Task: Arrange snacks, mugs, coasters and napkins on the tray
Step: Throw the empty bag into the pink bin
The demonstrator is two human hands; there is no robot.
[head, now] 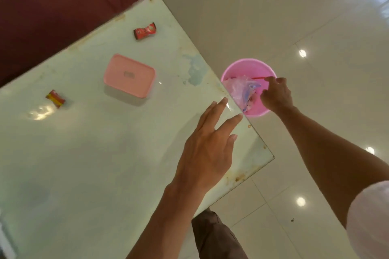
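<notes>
A red snack wrapper (pixel 145 30) lies near the far edge of the pale glass table (pixel 88 153). A second red and yellow snack wrapper (pixel 55 98) lies at the left. Between them sits a pink rectangular lidded box (pixel 128 75). My left hand (pixel 207 145) hovers over the table's right side with fingers straight and spread, holding nothing. My right hand (pixel 276 94) reaches down into a pink bucket (pixel 248 65) on the floor beside the table. Its fingers are curled at a thin red item (pixel 259 78) lying among clear plastic wrappers (pixel 242 90).
A dark red sofa or wall (pixel 52 6) runs behind the table. Glossy white floor tiles (pixel 294 17) stretch to the right. My knee in dark trousers (pixel 212 235) shows below the table's near corner. A white object (pixel 5 242) sits at the left edge.
</notes>
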